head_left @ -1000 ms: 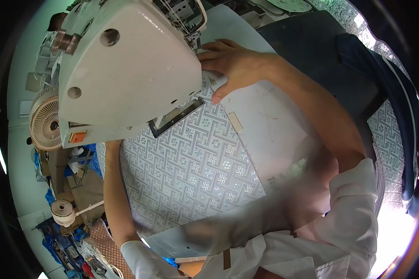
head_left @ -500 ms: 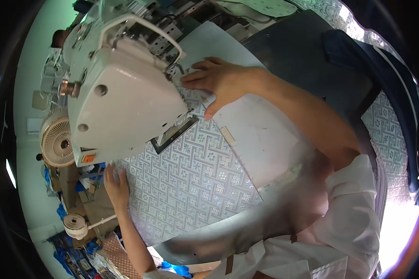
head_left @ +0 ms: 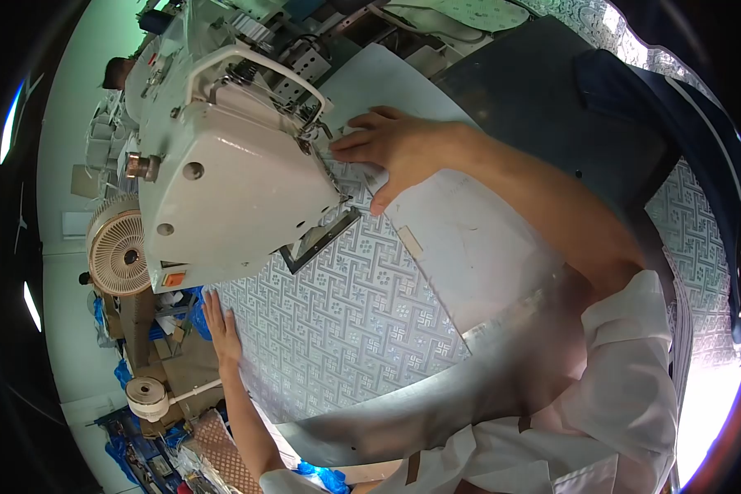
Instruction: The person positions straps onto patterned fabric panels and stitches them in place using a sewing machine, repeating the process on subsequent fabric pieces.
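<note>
A silvery-grey patterned fabric (head_left: pixel 354 329) lies flat across the sewing table, with its far part running under the white sewing machine (head_left: pixel 230 189). My left hand (head_left: pixel 224 333) rests along the fabric's left edge, its fingers stretched out. On the other side, my right hand (head_left: pixel 403 152) lies palm down close to the machine's needle area, with fingers spread over the far end of the cloth and the pale work plate (head_left: pixel 477 247). Neither hand grips anything that shows. The needle and presser foot are mostly hidden behind the machine head.
A dark board (head_left: pixel 552 99) sits at the back right, with navy cloth (head_left: pixel 626 90) over its edge. A fan (head_left: pixel 123 255) and another white device on an arm (head_left: pixel 148 399) stand at the left. The metallic table edge (head_left: pixel 403 403) curves in front of my body.
The whole view has shifted slightly to the right. My left hand's fingers look straighter and closer together along the fabric edge. My right hand stays in nearly the same place.
</note>
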`<state>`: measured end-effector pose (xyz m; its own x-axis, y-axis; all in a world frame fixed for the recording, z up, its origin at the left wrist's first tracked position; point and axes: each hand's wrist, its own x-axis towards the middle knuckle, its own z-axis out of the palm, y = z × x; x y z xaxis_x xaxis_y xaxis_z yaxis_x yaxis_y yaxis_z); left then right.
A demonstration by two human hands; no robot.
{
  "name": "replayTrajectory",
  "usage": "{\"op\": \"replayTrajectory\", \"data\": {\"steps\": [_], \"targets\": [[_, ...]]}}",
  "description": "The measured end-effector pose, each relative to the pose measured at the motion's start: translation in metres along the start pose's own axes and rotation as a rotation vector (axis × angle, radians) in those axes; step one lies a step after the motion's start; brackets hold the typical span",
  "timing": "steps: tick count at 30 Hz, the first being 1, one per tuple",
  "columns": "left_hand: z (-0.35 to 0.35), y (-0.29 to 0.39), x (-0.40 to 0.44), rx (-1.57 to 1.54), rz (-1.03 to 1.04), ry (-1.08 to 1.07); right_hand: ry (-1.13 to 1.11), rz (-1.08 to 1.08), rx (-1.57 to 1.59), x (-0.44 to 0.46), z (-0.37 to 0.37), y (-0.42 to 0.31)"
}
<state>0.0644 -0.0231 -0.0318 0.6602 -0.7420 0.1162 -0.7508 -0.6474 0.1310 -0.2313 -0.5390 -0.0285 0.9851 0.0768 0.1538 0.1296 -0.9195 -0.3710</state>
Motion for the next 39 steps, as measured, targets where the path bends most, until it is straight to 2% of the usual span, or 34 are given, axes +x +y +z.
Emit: {"op": "replayTrajectory", "data": {"steps": [4,11,15,21,24,25,28,30,32,34,35,36,37,39], "targets": [[0.0,-0.02,0.022,-0.104,-0.017,-0.021,0.002,0.001,-0.01,0.001,0.001,0.002],[0.0,-0.024,0.027,-0.055,-0.027,-0.014,0.059,0.018,-0.072,-0.021,0.012,-0.019],[0.003,-0.026,0.026,-0.043,-0.015,0.004,0.055,0.027,-0.148,-0.061,0.022,-0.06],[0.002,-0.018,0.025,-0.077,0.018,0.032,0.119,0.02,-0.103,-0.14,0.042,-0.156],[-0.001,-0.009,0.025,-0.055,-0.025,0.063,0.121,0.102,-0.1,-0.164,0.053,-0.198],[-0.007,0.001,0.022,-0.062,-0.019,0.067,0.162,0.122,-0.101,-0.168,0.059,-0.206],[-0.022,0.041,0.016,0.503,-0.085,0.038,0.261,0.185,-0.119,-0.171,0.072,-0.216],[-0.015,0.063,0.01,0.411,0.085,0.134,0.293,0.199,-0.132,-0.17,0.077,-0.218],[0.009,0.112,0.009,-0.138,0.114,0.203,0.272,0.161,-0.182,-0.169,0.082,-0.215],[0.03,0.156,0.01,-0.377,0.117,0.17,0.361,0.162,-0.206,-0.168,0.093,-0.211],[0.042,0.163,0.011,-0.203,0.163,0.145,0.361,0.239,-0.262,-0.174,0.071,-0.209],[0.048,0.162,0.012,-0.007,0.184,0.14,0.12,0.173,-0.142,-0.171,0.04,-0.217],[0.046,0.169,0.014,-0.037,0.224,0.151,-0.116,0.098,-0.012,-0.172,0.018,-0.216],[0.038,0.173,0.01,-0.006,0.121,0.085,0.001,0.313,-0.082,-0.211,-0.015,-0.192]]}}
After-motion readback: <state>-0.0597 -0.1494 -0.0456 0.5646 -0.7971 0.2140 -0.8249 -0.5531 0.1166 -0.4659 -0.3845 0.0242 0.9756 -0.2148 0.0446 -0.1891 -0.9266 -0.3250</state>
